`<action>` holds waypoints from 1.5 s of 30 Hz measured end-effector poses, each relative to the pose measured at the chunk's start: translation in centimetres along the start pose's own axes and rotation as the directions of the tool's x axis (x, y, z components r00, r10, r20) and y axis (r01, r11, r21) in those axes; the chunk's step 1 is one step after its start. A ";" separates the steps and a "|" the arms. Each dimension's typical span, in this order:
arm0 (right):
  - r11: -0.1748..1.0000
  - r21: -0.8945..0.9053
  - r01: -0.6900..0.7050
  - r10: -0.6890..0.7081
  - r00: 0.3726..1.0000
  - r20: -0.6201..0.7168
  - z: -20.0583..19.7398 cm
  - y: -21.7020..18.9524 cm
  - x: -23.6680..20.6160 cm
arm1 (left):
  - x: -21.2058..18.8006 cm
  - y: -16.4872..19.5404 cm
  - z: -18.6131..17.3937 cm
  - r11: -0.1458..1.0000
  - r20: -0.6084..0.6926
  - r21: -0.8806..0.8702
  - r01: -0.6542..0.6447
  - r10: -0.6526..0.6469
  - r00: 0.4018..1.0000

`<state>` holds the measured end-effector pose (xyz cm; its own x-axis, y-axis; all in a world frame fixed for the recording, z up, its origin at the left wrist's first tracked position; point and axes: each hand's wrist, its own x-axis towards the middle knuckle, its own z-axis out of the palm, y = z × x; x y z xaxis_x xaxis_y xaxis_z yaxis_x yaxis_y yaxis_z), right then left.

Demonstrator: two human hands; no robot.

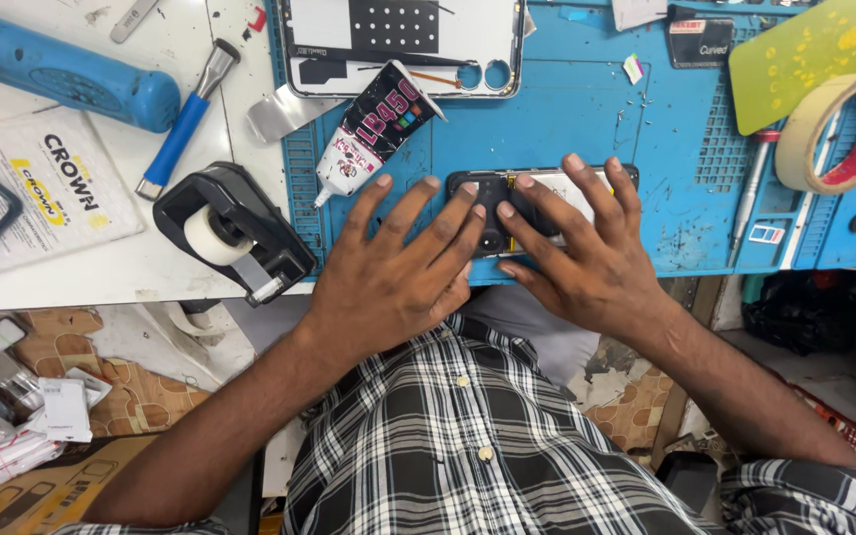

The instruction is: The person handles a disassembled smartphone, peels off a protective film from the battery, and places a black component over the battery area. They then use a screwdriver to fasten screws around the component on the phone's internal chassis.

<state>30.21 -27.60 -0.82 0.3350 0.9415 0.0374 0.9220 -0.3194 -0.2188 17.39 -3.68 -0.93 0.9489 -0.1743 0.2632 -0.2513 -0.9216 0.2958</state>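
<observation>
Pressing step, looks like: phone (495,203) is being flattened on the mat (587,119) by left hand (398,267) and right hand (587,258), fingers spread, nothing gripped. Glue tube (374,129) is parked at 11 o'clock. Even pressure probably needed next.

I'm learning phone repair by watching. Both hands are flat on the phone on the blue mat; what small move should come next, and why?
Probably press along the edges. The left hand and right hand spread fingers over the phone on the blue mat, and a glue tube lies just beyond, so the cover likely needs seating.
</observation>
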 end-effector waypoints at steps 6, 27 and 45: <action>1.000 0.007 -0.024 0.024 0.999 -0.027 -0.3 -0.3 0.7 | 0.6 0.1 -0.1 1.000 0.021 -0.027 0.000 0.000 1.000; 0.991 -0.006 -0.133 0.133 0.990 0.055 -1.2 -0.3 2.2 | 0.9 0.6 -0.2 1.000 0.018 -0.018 0.014 -0.014 1.000; 0.995 0.072 -0.065 0.063 0.997 0.034 0.1 0.8 -1.2 | 0.6 0.3 -0.5 0.999 0.071 -0.044 0.004 -0.001 0.997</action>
<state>30.52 -28.99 -1.17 0.3855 0.9227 -0.0096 0.8818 -0.3714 -0.2906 17.82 -3.88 -0.20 0.9603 -0.1972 0.1973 -0.2553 -0.9063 0.3368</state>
